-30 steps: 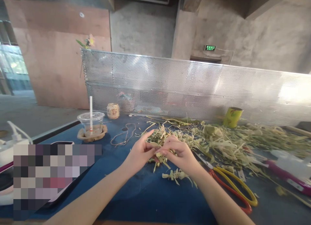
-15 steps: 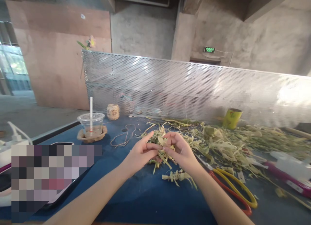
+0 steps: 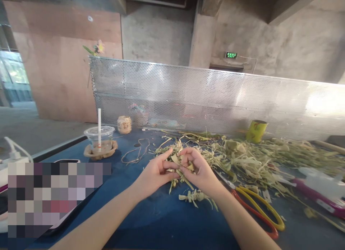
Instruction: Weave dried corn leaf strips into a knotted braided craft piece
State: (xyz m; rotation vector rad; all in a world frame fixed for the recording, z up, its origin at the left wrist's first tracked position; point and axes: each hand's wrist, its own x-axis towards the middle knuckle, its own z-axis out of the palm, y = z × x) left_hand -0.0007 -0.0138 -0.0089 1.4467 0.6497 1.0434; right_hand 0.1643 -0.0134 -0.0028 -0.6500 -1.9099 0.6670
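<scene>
Both hands meet over a heap of pale green dried leaf strips (image 3: 212,153) at the middle of the table. My left hand (image 3: 155,172) is closed, its thumb and fingers pinching a leaf strip (image 3: 176,160) from the left. From the right, my right hand (image 3: 199,171) grips the same strip between thumb and curled fingers. The strip's lower end hangs below the fingertips. Just nearer than the hands lies a small knotted bundle of strips (image 3: 196,196). Scissors (image 3: 258,207) with red and yellow handles rest beside my right forearm.
At left, a clear plastic cup (image 3: 107,136) with a straw stands in a cardboard holder, near a woven pot (image 3: 124,125) and a loose string (image 3: 136,154). A yellow-green roll (image 3: 256,131) stands at back right. A purple glue gun (image 3: 318,196) lies right. Perforated metal panel (image 3: 161,88) behind.
The view has shifted slightly. My fingers have moved a little on the leaf strip, and more of it now shows below my right thumb.
</scene>
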